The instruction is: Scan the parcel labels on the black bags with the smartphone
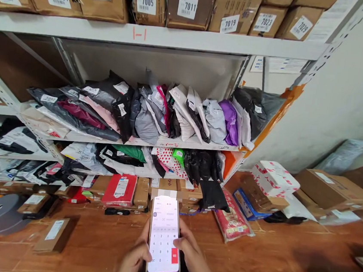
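Observation:
A lit smartphone (pixel 162 238) is held upright in both hands at the bottom middle. Its screen shows a number keypad with a red key at the lower right. My left hand (pixel 135 252) grips the phone's left edge, its thumb at the lower left of the screen. On the other side, my right hand (pixel 193 252) holds the right edge, with the thumb over the keypad's right column. Fingers behind the phone are mostly hidden.
Ahead stands a white shelf rack (pixel 166 37). Numbered cartons (pixel 190 7) line its top shelf, and bagged parcels (pixel 149 121) fill the shelves below. A red box (pixel 120 189), a small carton (pixel 55 235) and a white-and-red box (pixel 274 179) are lower down, near the wooden floor (pixel 99 240).

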`<state>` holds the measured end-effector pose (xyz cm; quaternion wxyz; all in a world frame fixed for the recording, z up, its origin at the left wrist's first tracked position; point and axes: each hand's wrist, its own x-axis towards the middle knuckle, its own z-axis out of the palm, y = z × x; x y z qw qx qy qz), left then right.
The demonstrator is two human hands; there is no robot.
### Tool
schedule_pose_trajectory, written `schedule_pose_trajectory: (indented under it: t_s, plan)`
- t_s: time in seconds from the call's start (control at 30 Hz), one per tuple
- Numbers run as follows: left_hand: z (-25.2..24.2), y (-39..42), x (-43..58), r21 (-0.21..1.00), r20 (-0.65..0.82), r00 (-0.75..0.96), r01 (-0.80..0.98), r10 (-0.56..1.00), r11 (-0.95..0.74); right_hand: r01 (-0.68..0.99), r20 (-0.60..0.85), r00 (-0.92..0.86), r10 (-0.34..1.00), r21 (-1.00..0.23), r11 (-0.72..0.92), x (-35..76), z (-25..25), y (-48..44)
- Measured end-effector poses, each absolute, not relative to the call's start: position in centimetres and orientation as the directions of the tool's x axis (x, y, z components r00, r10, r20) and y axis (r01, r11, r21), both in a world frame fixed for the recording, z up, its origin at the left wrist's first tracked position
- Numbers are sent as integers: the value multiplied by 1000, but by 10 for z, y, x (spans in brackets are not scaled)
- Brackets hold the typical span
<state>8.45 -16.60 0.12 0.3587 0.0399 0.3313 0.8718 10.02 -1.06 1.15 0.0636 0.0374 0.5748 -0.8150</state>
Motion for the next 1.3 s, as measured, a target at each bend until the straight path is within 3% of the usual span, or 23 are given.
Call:
schedule_pose_trajectory:
  t_s: [0.2,0.43,0.53,0.73,0.97,1.1,1.3]
  plan:
    - [11,-168,81,642,-116,-702,-593,703,-486,149,-139,-989,-55,-952,-268,102,11,-7]
    - [15,-165,82,700,-279,-710,-611,646,-370,138,-136,-990,-27,-947,-291,101,13,-7]
    - [14,-162,83,668,-233,-700,-620,675,-412,149,-149,-989,-19,-956,-252,101,12,-4]
    - [5,-157,84,648,-170,-711,-602,682,-466,115,-68,-978,-195,-964,-240,102,8,3]
    - [-5,-156,81,642,-206,-676,-639,707,-424,211,-268,-943,198,-940,-268,92,10,-1]
    - [-5,-153,82,619,-241,-667,-665,705,-418,195,-253,-941,223,-948,-254,84,14,-4]
    - [-15,-144,82,570,-214,-689,-663,692,-485,102,-127,-987,102,-970,-222,92,8,0]
